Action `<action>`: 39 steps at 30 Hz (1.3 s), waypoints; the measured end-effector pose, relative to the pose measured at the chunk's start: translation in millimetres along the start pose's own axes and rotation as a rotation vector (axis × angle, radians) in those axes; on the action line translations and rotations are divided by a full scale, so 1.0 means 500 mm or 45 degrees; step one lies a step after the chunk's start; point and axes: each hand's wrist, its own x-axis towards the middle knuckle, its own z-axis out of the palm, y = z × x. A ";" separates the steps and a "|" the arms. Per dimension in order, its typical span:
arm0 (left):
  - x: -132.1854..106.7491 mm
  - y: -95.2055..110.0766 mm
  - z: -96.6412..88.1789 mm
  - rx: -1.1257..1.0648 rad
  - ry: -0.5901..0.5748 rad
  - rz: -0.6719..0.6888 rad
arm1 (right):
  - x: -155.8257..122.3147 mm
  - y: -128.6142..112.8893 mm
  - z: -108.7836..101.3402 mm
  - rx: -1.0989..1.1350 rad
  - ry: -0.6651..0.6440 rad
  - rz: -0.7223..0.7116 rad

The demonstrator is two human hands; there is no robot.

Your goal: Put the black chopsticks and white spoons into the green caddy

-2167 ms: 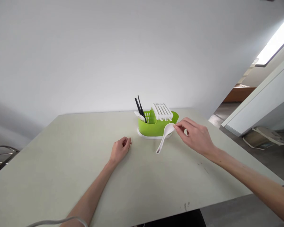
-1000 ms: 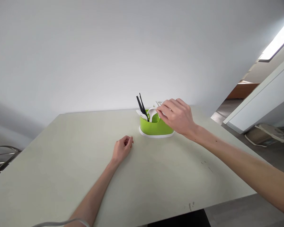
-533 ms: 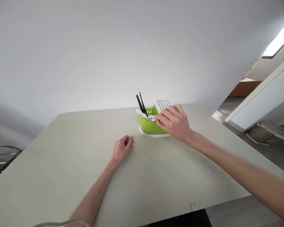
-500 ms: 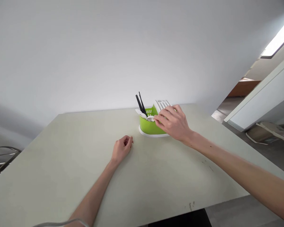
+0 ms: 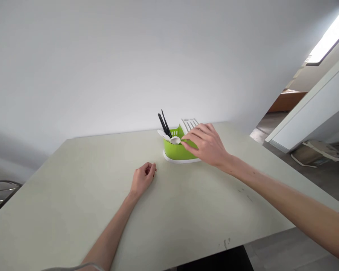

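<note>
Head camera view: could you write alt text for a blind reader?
A person's right hand, loosely open, is beside a white spoon in a green caddy that also holds black chopsticks. The left hand rests loosely curled on a pale table.

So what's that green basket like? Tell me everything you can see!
The green basket looks like plastic, with holes in its back wall, a white base and a slotted white top. It stands upright on the table, black sticks and white spoons leaning inside. The right hand hides part of it; I can't tell whether they touch.
</note>
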 end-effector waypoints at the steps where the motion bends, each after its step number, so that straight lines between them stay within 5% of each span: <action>1: 0.000 0.000 0.000 0.001 0.002 0.003 | -0.004 0.003 -0.005 0.031 -0.001 0.022; 7: 0.000 0.001 0.000 0.008 -0.003 -0.001 | -0.036 0.022 -0.016 0.121 0.059 0.220; 12: -0.002 0.007 -0.003 0.022 -0.004 -0.005 | -0.052 0.018 -0.010 0.159 -0.047 0.296; 20: -0.002 0.009 -0.002 0.035 -0.011 -0.018 | -0.059 -0.013 -0.003 0.112 -0.150 0.198; 31: -0.002 0.008 -0.003 0.029 -0.025 -0.022 | 0.003 -0.060 0.017 0.114 -0.139 0.094; 39: -0.002 0.007 -0.001 0.053 -0.031 -0.010 | -0.017 -0.091 0.020 0.104 -0.148 0.150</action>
